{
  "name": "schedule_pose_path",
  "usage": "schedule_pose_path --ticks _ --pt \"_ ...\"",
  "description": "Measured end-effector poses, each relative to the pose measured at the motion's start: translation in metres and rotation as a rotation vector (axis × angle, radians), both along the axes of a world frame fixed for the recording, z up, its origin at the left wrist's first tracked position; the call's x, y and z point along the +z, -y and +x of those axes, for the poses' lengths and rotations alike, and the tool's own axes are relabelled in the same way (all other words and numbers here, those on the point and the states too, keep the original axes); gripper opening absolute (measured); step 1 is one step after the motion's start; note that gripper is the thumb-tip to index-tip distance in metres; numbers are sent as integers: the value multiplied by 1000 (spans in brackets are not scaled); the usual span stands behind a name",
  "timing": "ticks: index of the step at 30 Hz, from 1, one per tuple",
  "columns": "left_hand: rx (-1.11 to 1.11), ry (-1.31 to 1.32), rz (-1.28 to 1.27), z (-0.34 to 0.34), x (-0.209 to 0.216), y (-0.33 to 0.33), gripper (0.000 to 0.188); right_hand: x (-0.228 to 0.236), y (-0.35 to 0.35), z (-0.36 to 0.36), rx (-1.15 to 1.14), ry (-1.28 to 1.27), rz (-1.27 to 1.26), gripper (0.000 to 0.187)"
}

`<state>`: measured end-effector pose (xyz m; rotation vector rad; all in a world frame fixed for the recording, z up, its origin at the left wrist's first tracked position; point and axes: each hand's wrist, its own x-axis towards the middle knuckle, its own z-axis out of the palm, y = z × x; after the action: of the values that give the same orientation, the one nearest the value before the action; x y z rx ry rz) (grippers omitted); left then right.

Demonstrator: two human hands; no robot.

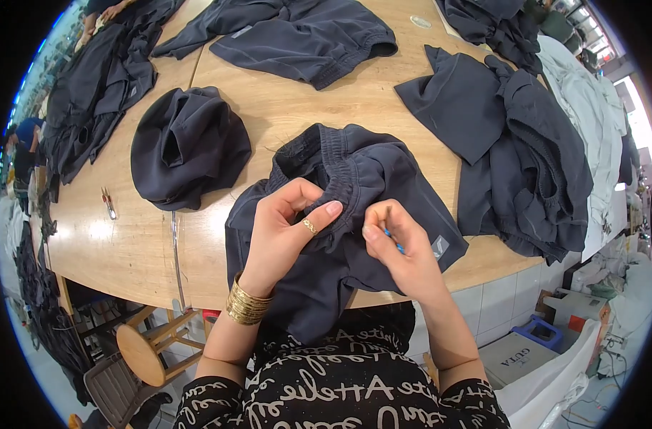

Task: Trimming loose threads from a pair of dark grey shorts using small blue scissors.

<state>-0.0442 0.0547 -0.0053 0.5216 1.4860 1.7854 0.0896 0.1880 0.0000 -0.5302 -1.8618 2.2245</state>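
A pair of dark navy shorts [401, 175] lies bunched before me at the table's near edge. Its gathered elastic waistband [334, 154] stands up, and part of one leg hangs over the edge. My left hand [290, 222] pinches the waistband between thumb and fingers. Just right of it, close to the cloth, my right hand [397, 239] is closed with fingertips together. A small blue tool [393, 242] shows between its fingers; most of it is hidden in the palm, so its kind is unclear.
On the wooden table [269, 107] lie another bunched dark garment [190, 146], more shorts [311, 43] and a dark pile [533, 157]. Small red-handled snips [108, 204] lie at the left. A wooden stool [141, 354] stands below. Another person's hand [111, 11] is at far left.
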Motion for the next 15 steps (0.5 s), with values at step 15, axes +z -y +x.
schedule_pose_path --ticks 15 --pt "-44 -90 -34 3 4 5 16 11 16 -3 -197 -47 709 19"
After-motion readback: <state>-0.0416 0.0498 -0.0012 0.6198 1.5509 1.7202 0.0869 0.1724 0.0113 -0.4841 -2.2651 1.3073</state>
